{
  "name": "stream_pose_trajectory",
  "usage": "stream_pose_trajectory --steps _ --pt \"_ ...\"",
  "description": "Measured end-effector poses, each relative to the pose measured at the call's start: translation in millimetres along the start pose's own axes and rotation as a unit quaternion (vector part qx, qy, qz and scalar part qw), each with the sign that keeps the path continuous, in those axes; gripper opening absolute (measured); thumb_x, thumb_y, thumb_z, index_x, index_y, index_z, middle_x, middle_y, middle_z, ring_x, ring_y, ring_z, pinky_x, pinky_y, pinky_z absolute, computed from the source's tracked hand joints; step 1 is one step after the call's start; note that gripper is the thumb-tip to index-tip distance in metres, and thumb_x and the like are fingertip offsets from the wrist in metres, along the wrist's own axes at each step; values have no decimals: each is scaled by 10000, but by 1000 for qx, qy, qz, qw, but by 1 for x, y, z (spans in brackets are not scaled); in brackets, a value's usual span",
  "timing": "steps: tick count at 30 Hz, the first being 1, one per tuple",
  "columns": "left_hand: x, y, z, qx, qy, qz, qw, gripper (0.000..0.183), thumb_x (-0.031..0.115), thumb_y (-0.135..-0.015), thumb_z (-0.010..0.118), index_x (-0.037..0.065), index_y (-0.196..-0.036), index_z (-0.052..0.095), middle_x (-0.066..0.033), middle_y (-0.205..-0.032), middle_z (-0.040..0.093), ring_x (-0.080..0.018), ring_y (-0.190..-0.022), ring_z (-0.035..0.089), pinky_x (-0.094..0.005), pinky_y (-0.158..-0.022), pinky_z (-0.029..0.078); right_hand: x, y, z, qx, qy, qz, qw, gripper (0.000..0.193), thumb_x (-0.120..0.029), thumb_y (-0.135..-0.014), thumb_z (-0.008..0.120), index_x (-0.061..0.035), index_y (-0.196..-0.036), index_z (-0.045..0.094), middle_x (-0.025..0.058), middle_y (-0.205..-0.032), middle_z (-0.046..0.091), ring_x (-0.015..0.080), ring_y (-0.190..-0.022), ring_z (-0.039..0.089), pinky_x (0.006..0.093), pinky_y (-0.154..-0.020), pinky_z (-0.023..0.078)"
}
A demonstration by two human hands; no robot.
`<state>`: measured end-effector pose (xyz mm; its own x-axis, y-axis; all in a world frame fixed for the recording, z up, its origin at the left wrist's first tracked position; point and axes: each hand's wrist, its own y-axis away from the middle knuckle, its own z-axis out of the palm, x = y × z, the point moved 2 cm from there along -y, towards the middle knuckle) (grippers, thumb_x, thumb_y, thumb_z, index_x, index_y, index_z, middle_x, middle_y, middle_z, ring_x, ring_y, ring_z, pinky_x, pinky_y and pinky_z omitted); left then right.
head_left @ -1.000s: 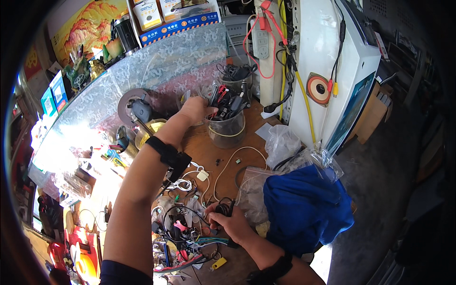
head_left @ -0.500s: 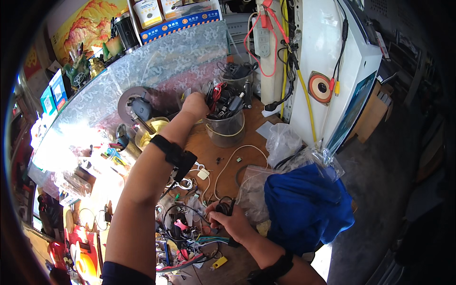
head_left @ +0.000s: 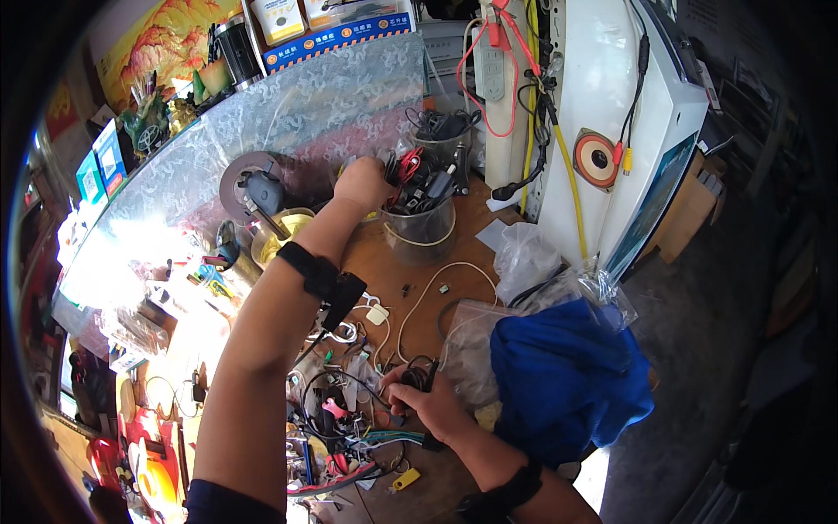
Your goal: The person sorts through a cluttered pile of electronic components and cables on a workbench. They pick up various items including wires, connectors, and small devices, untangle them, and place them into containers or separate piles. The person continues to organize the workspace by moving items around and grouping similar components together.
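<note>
My left hand [head_left: 363,185] is at the left rim of a clear plastic bucket [head_left: 421,236] packed with black cables [head_left: 419,194], plugs and a red wire [head_left: 406,164]. That hand looks curled, its fingertips hidden by its back, so what it grips does not show. Lower down, a bundled black cable [head_left: 419,375] is pinched in my right hand [head_left: 428,403], over a heap of small parts. Black straps with small devices circle both forearms.
Beyond the bucket stands a second container [head_left: 443,140] of black cables. Right of my right hand lie a blue cloth [head_left: 567,384] and clear plastic bags [head_left: 524,253]. A white cabinet [head_left: 646,113] rises at the right. Loose wires and parts [head_left: 340,419] clutter the near table.
My left hand has shifted slightly up along the bucket's left side. My right hand keeps the bundled black cable almost in the same place; the whole view has moved a little.
</note>
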<state>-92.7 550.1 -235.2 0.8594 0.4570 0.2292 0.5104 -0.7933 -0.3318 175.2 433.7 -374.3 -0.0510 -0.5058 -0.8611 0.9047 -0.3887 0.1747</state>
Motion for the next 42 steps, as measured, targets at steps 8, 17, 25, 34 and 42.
stream_pose_trajectory --steps 8,17,25,34,42 --pt "6 -15 -3 -159 -98 6 982 368 244 -574 779 0 -836 691 -210 -889 654 -331 -882 639 -382 -770 517 -2 1 -2 17 -26 -10 999 138 -79 -834 573 16 -932 594 53 -703 595 130 -608 577 251 -577 471" --pt "9 8 6 -89 -91 -15 992 374 270 -727 660 13 -999 649 -176 -1090 621 -335 -1004 599 -380 -855 482 -10 1 -4 35 -54 -15 998 142 -77 -836 571 21 -933 600 67 -712 587 152 -605 571 270 -552 453" --pt "-6 159 -62 -218 135 123 959 225 176 -827 630 36 -1002 614 -73 -814 620 -151 -772 582 -298 -704 466 -9 -3 -8 55 -53 -34 997 126 -87 -830 569 -7 -920 605 57 -682 591 155 -552 563 274 -502 460" --pt "-40 324 -50 -346 -86 208 911 476 209 -694 752 149 -1132 576 -131 -1207 467 -302 -1151 428 -399 -948 394 -6 -4 -13 18 6 -71 997 161 -124 -850 547 -5 -945 600 62 -709 578 164 -582 565 298 -516 477" --pt "-56 334 -75 -264 -186 201 925 227 132 -743 642 76 -962 630 -85 -1048 565 -259 -1076 506 -400 -911 411 4 -1 -13 37 34 -127 991 141 -116 -852 554 -15 -939 600 62 -717 582 160 -570 566 293 -505 474"
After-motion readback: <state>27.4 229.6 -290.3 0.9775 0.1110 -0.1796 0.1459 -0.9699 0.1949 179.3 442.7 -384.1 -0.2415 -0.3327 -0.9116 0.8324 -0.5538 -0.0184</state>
